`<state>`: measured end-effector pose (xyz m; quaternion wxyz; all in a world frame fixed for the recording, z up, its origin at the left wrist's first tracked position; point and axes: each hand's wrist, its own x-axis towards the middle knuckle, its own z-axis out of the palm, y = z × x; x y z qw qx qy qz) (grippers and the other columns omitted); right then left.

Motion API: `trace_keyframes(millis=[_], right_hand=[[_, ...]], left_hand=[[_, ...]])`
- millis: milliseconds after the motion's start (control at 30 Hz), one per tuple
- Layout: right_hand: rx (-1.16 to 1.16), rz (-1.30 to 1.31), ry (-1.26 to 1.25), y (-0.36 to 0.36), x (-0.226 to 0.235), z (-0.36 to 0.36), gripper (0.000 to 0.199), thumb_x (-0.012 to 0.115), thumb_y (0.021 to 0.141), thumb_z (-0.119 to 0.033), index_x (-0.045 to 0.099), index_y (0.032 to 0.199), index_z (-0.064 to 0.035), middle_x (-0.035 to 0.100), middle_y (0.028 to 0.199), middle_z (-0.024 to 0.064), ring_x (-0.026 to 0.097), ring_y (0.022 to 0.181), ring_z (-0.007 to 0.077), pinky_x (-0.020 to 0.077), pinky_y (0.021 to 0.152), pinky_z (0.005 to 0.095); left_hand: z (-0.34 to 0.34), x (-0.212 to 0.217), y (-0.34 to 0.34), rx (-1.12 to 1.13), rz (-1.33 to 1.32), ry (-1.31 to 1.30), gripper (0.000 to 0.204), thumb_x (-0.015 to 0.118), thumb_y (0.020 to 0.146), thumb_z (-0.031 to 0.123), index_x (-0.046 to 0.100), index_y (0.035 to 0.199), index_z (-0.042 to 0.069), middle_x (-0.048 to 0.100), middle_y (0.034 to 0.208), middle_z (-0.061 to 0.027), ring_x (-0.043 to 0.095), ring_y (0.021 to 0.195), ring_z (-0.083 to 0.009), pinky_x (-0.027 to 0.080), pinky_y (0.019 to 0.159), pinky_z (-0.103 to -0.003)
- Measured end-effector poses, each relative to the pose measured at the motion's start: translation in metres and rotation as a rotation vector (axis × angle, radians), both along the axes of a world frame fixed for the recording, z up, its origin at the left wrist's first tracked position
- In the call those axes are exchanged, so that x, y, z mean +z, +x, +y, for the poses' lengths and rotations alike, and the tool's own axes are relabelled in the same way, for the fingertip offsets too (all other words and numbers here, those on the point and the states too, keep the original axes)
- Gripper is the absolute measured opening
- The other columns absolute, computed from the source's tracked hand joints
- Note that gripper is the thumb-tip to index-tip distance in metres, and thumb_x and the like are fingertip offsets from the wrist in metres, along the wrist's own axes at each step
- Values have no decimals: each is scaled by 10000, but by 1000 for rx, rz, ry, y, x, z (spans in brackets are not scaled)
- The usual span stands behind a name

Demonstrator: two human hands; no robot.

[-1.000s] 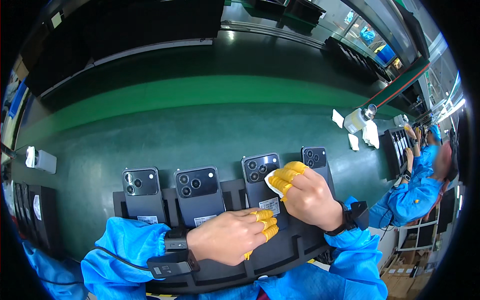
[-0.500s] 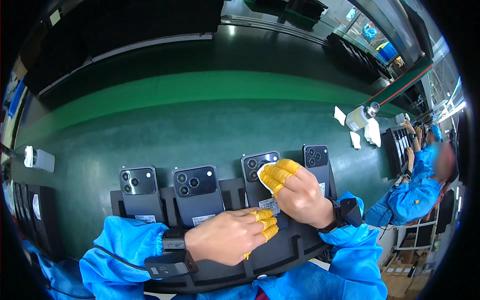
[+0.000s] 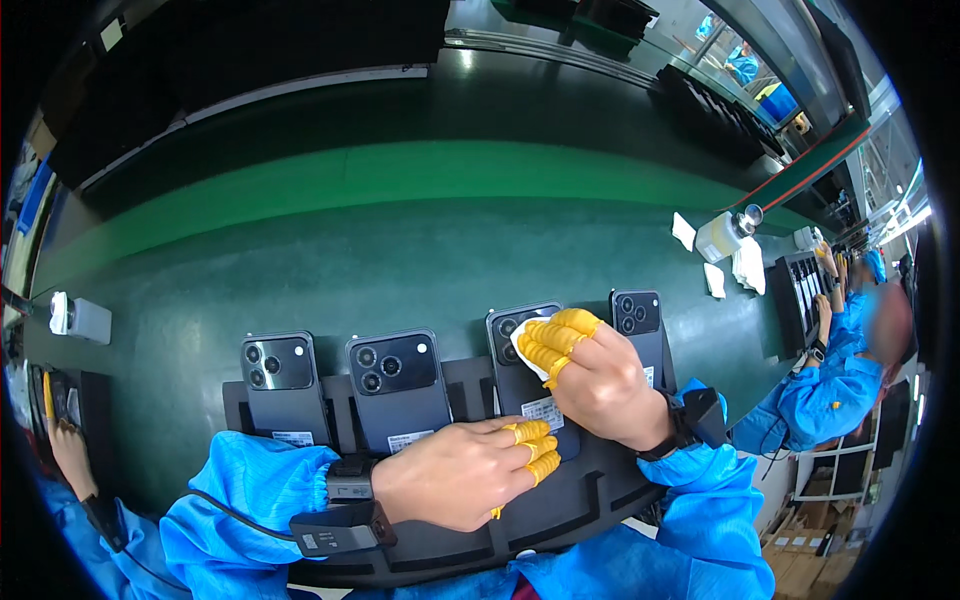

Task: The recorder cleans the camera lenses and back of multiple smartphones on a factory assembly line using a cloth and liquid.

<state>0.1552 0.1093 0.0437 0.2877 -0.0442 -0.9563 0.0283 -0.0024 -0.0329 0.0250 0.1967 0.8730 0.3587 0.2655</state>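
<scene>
Four dark grey smartphones stand in a row, backs up, in a black slotted tray [image 3: 600,490]. My right hand [image 3: 600,385], in yellow finger cots, pinches a folded white wiping cloth [image 3: 522,345] against the camera area of the third smartphone [image 3: 506,380]. My left hand [image 3: 465,475], also wearing yellow finger cots, lies over that phone's lower end, its fingers stretched out beside the white label [image 3: 543,412]. To its left are the first smartphone [image 3: 285,405] and the second smartphone [image 3: 400,402]. Behind my right hand the fourth smartphone [image 3: 650,345] is partly hidden.
A dispenser bottle [image 3: 716,238] and crumpled white wipes [image 3: 748,265] stand on the green table [image 3: 400,255] at the right. At the left is another white bottle [image 3: 88,320]. Co-workers sit on both sides; one hand [image 3: 72,455] reaches to a black tray [image 3: 95,400].
My right hand has shifted slightly with the cloth on the phone's camera area. My left hand stays put. A co-worker's hand has come into view at the far left.
</scene>
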Motion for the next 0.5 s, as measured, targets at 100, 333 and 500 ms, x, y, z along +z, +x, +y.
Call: trace_keyframes(millis=[100, 333, 500], right_hand=[[-34, -39, 5, 3, 4, -3, 202, 650, 550, -40, 667, 740, 28, 627, 862, 117, 603, 769, 265, 536, 708, 346], [-60, -77, -4, 18, 5, -8, 304, 649, 539, -31, 690, 833, 38, 641, 902, 115, 605, 790, 264, 530, 711, 341], [-144, -84, -17, 31, 18, -6, 421, 637, 546, 17, 706, 961, 43, 649, 968, 133, 624, 883, 303, 534, 740, 364]], left_hand=[[1, -2, 1, 4, 4, 1, 468, 613, 740, 171, 621, 1166, -23, 663, 1025, -114, 641, 1029, -257, 458, 1021, -349], [4, -4, 4, 17, -11, 23, 460, 612, 728, 167, 628, 1147, -21, 664, 1009, -114, 641, 1030, -260, 462, 1014, -335], [7, -8, 7, 4, -12, 30, 470, 603, 733, 155, 620, 1163, -32, 664, 1030, -126, 629, 1078, -268, 447, 1036, -344]])
